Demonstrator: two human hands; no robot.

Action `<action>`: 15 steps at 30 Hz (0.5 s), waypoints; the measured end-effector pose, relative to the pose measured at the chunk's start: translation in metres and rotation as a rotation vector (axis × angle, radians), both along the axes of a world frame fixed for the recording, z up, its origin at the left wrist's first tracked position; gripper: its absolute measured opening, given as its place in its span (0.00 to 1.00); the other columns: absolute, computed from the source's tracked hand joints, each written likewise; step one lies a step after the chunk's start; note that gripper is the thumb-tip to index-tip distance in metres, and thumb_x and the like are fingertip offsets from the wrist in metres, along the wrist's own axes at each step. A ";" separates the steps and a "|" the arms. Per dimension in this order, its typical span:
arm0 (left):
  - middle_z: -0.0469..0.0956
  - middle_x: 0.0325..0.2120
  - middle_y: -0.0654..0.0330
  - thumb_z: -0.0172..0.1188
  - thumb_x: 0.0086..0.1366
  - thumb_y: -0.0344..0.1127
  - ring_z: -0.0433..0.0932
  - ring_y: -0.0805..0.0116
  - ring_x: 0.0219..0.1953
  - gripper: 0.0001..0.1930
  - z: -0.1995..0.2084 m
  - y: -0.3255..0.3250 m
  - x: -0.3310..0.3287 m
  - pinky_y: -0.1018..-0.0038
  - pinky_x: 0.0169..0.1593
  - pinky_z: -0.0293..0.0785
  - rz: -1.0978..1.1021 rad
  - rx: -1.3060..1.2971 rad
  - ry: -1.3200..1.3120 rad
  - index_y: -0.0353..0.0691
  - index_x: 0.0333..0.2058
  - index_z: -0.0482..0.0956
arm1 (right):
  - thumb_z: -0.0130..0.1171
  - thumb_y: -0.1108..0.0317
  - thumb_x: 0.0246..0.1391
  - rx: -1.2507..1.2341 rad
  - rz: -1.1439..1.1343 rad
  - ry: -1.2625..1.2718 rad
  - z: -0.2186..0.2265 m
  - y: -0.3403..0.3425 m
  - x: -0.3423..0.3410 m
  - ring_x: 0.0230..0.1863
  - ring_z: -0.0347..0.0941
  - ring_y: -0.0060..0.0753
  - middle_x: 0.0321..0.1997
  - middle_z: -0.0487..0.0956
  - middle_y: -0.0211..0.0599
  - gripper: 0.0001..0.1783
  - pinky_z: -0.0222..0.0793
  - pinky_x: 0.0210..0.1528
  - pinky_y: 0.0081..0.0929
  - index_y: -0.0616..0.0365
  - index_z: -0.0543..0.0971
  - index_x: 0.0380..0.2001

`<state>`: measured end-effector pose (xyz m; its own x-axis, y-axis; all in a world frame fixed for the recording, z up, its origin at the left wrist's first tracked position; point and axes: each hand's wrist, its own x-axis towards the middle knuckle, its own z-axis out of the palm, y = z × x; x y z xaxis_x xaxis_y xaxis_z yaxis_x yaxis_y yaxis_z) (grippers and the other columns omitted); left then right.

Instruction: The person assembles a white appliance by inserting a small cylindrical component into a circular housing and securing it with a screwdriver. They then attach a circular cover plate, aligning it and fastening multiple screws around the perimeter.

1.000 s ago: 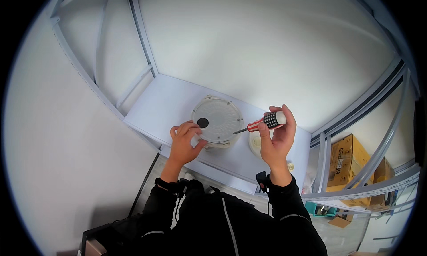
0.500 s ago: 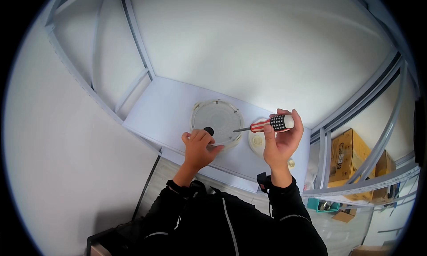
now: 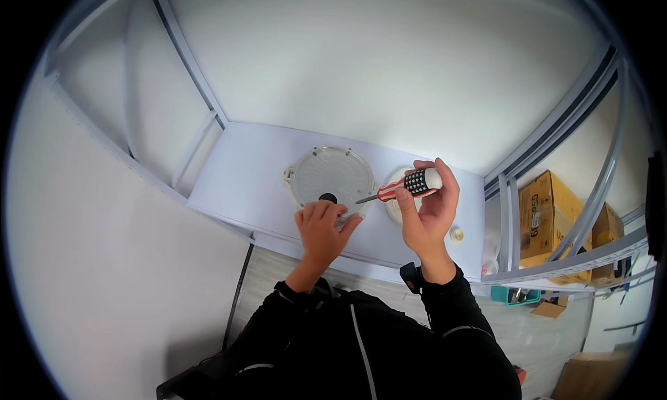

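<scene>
On the pale shelf lies a round, shallow white housing with a clear cover and small clips around its rim. My left hand grips the housing's near rim, fingers over the edge and thumb to the right. A black round piece shows just beyond those fingers. In my right hand is a screwdriver with a red, white and dark star-patterned handle. Its metal shaft points left, the tip over or near the housing's right rim; contact is unclear.
A white round part lies right of the housing, partly behind my right hand. Close to the shelf's right end sits a small pale round piece. Metal frame posts flank the shelf. Cardboard boxes and a teal bin are at the right.
The housing has turned a little, its side tab now farther left. My left hand has shifted right along the rim, and the screwdriver has moved slightly left. The view has also shifted.
</scene>
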<state>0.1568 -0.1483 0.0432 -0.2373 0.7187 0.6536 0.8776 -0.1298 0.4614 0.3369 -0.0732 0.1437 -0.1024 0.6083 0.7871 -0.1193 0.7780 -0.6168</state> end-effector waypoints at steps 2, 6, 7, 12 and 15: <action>0.80 0.37 0.66 0.78 0.54 0.41 0.76 0.60 0.47 0.15 -0.002 -0.005 -0.012 0.61 0.55 0.60 -0.099 -0.008 -0.056 0.48 0.39 0.86 | 0.67 0.84 0.59 0.003 -0.011 0.002 -0.001 0.001 0.000 0.52 0.78 0.33 0.61 0.74 0.53 0.41 0.77 0.55 0.33 0.63 0.62 0.72; 0.81 0.41 0.63 0.73 0.55 0.33 0.75 0.58 0.51 0.15 -0.010 -0.011 -0.024 0.59 0.58 0.60 -0.188 -0.008 -0.109 0.47 0.43 0.87 | 0.67 0.85 0.59 -0.016 -0.012 0.010 -0.008 0.003 -0.002 0.50 0.78 0.32 0.61 0.74 0.53 0.40 0.77 0.54 0.32 0.64 0.63 0.72; 0.80 0.42 0.63 0.73 0.56 0.32 0.75 0.58 0.52 0.15 -0.011 -0.012 -0.024 0.59 0.58 0.59 -0.186 -0.018 -0.118 0.47 0.43 0.87 | 0.67 0.85 0.59 -0.022 -0.008 0.014 -0.009 0.003 -0.003 0.50 0.78 0.32 0.60 0.74 0.53 0.40 0.77 0.54 0.32 0.64 0.63 0.72; 0.78 0.47 0.64 0.69 0.59 0.30 0.72 0.56 0.55 0.12 -0.018 -0.014 -0.022 0.57 0.60 0.56 -0.184 -0.049 -0.180 0.48 0.42 0.86 | 0.68 0.84 0.59 -0.043 0.012 -0.003 -0.012 0.001 -0.009 0.51 0.77 0.31 0.60 0.75 0.52 0.39 0.77 0.54 0.31 0.64 0.64 0.71; 0.77 0.47 0.63 0.69 0.60 0.30 0.71 0.57 0.56 0.11 -0.023 -0.014 -0.020 0.57 0.60 0.55 -0.164 -0.052 -0.190 0.48 0.43 0.85 | 0.69 0.83 0.59 -0.057 0.015 0.004 -0.014 0.002 -0.011 0.52 0.77 0.31 0.60 0.75 0.52 0.39 0.77 0.54 0.31 0.64 0.65 0.71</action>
<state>0.1366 -0.1620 0.0203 -0.2294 0.7890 0.5700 0.7437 -0.2357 0.6256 0.3263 -0.0712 0.1302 -0.1086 0.6506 0.7516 -0.1331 0.7398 -0.6595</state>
